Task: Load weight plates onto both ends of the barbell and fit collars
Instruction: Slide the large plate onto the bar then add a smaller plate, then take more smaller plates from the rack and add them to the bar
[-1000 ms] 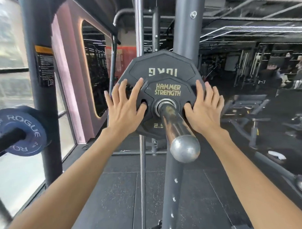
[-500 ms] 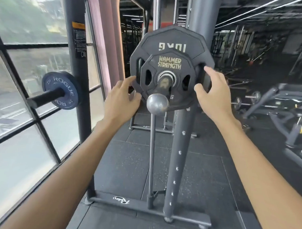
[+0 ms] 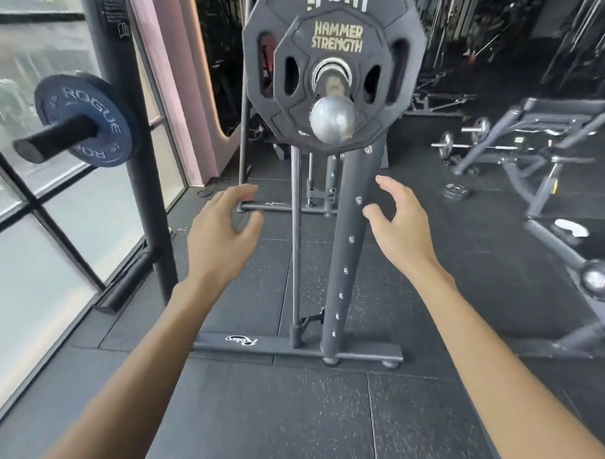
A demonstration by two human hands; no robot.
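Left hand: loosely curled, empty. Right hand: relaxed open, empty (both in air, below and nearer than the plates on barbell sleeve).

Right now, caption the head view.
Left hand and right hand hover open below small plate and large plate on the barbell.

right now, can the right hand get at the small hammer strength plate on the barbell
Probably yes. The right hand hangs open and empty below the small Hammer Strength plate, with only open air between them. The rack upright stands just left of the hand, not across its way up.
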